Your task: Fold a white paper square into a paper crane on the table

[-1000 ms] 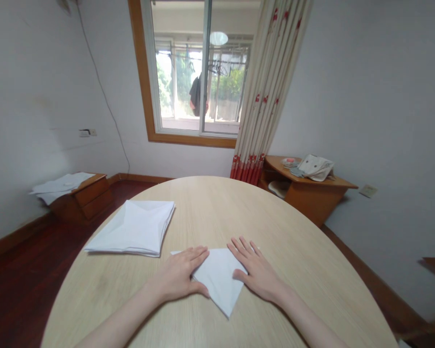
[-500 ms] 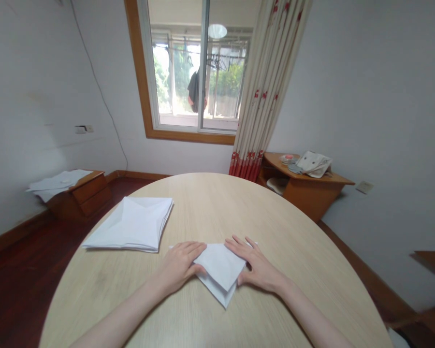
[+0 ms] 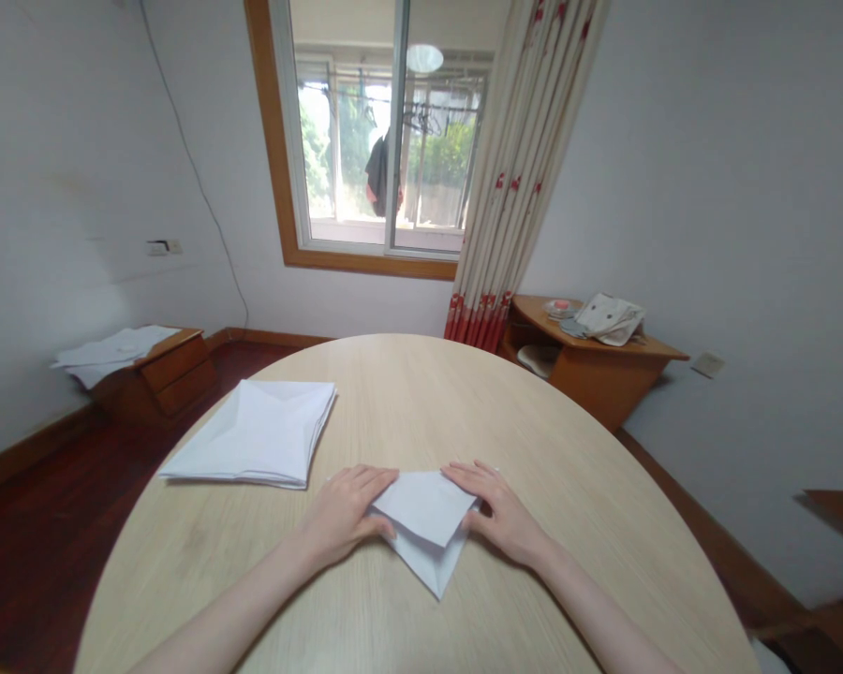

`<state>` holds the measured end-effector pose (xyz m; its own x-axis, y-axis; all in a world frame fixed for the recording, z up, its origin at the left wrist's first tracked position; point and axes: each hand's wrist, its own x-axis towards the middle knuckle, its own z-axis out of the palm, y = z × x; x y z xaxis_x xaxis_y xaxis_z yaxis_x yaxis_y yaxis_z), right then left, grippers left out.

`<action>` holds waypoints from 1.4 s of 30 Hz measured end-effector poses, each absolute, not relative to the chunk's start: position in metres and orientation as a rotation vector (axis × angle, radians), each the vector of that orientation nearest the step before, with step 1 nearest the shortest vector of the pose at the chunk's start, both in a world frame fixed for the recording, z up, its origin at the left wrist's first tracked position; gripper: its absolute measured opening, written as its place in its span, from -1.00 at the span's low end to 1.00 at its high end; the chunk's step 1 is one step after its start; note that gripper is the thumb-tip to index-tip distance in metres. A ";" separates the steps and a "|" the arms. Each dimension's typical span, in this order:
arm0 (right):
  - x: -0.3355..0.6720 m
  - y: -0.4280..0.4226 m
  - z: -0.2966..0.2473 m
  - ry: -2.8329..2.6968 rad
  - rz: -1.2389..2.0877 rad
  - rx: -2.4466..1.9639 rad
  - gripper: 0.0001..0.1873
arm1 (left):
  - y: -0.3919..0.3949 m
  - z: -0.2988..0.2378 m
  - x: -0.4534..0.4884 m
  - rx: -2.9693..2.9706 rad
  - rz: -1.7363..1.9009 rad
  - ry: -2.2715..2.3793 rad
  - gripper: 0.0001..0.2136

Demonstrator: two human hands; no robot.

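A folded white paper (image 3: 425, 529) lies on the round wooden table (image 3: 421, 402) just in front of me, its point toward me and an upper flap lifted a little. My left hand (image 3: 347, 512) presses on the paper's left side, fingers together, thumb at the flap's edge. My right hand (image 3: 502, 510) grips the right corner with bent fingers, raising the flap. A stack of white sheets (image 3: 259, 433) rests on the table to the left, beyond my left hand.
A low wooden cabinet (image 3: 158, 374) with loose papers stands by the left wall. A corner desk (image 3: 594, 360) with a bag and small items is at the right, beside a patterned curtain (image 3: 516, 178). A window (image 3: 386, 140) is straight ahead.
Both hands went from lying flat on the paper to pinching its sides. An upper flap of the paper has been folded and lifted toward me.
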<state>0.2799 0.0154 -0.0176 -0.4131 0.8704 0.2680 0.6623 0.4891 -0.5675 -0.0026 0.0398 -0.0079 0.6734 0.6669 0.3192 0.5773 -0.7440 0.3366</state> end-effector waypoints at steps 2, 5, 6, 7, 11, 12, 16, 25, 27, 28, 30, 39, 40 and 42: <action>0.278 0.015 -0.016 -2.163 0.465 -1.275 -0.18 | 0.038 -0.006 -0.002 2.670 0.636 1.041 -0.43; 0.275 0.013 -0.015 -2.129 0.400 -1.301 -0.23 | 0.036 -0.007 -0.001 2.612 0.699 1.108 -0.61; 0.274 0.013 -0.015 -2.119 0.379 -1.304 -0.24 | 0.036 -0.007 -0.001 2.578 0.738 1.122 -0.64; 0.274 0.013 -0.016 -2.106 0.361 -1.304 -0.24 | 0.036 -0.008 -0.001 2.541 0.780 1.127 -0.64; 0.276 0.012 -0.019 -2.029 0.348 -1.282 -0.35 | 0.038 -0.011 -0.002 2.403 0.933 1.097 -0.58; 0.277 0.012 -0.019 -2.007 0.358 -1.277 -0.39 | 0.038 -0.012 -0.003 2.373 0.961 1.088 -0.59; 0.277 0.013 -0.022 -1.931 0.335 -1.281 -0.51 | 0.038 -0.012 -0.002 2.285 1.053 1.065 -0.62; 0.273 0.014 -0.026 -1.815 0.254 -1.306 -0.63 | 0.039 -0.012 -0.001 2.282 1.180 1.054 -0.65; 0.272 0.014 -0.026 -1.802 0.244 -1.318 -0.65 | 0.039 -0.012 -0.001 2.314 1.189 1.072 -0.64; 0.271 0.014 -0.027 -1.800 0.239 -1.322 -0.65 | 0.039 -0.013 -0.001 2.334 1.188 1.085 -0.63; 0.270 0.015 -0.028 -1.804 0.227 -1.326 -0.64 | 0.039 -0.014 -0.002 2.378 1.178 1.119 -0.62; 0.272 0.020 -0.033 -1.837 0.178 -1.334 -0.58 | 0.042 -0.016 -0.001 2.578 1.211 1.268 -0.54; 0.272 0.020 -0.034 -1.835 0.177 -1.341 -0.57 | 0.040 -0.014 -0.001 2.596 1.223 1.278 -0.54; 0.272 0.021 -0.036 -1.832 0.184 -1.364 -0.55 | 0.035 -0.009 0.000 2.625 1.193 1.244 -0.55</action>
<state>0.2721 0.0214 -0.0357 -0.0720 0.8504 0.5212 0.7298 0.4011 -0.5536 0.0003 0.0346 -0.0086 0.3973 0.6629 0.6345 0.6618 -0.6860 0.3023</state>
